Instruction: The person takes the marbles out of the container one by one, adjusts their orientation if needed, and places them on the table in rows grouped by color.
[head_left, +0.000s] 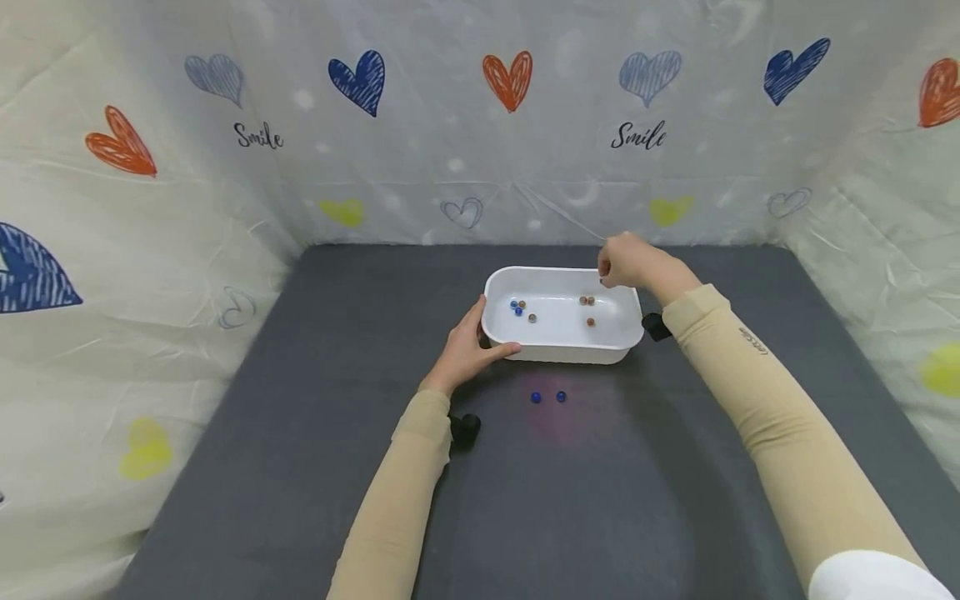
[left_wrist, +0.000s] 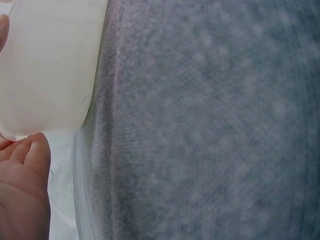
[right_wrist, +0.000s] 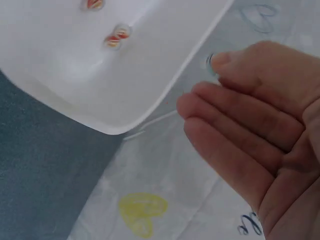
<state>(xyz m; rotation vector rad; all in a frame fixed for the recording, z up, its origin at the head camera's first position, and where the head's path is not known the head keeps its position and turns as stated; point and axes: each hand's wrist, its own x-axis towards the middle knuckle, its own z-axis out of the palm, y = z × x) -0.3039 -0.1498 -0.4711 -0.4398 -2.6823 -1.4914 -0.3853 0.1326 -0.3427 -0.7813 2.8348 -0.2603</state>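
Observation:
A white plastic tub (head_left: 562, 352) stands on the dark table, its inside facing up. My left hand (head_left: 461, 354) grips the tub's left end, thumb along the front side and fingers round the far left corner. The left wrist view shows those fingers (left_wrist: 36, 152) against the tub's wall (left_wrist: 52, 65). Above the tub's back right corner, my right hand (head_left: 636, 265) pinches a small glass marble (right_wrist: 209, 62) between thumb and index finger. Inside the tub lie blue marbles (head_left: 518, 312) at left and orange-brown marbles (head_left: 590, 322) at right.
Two dark blue marbles, a left one (head_left: 536, 397) and a right one (head_left: 561, 397), lie on the table (head_left: 570, 500) in front of the tub. A pale sheet (head_left: 427, 142) printed with hearts hangs behind the table and along both sides.

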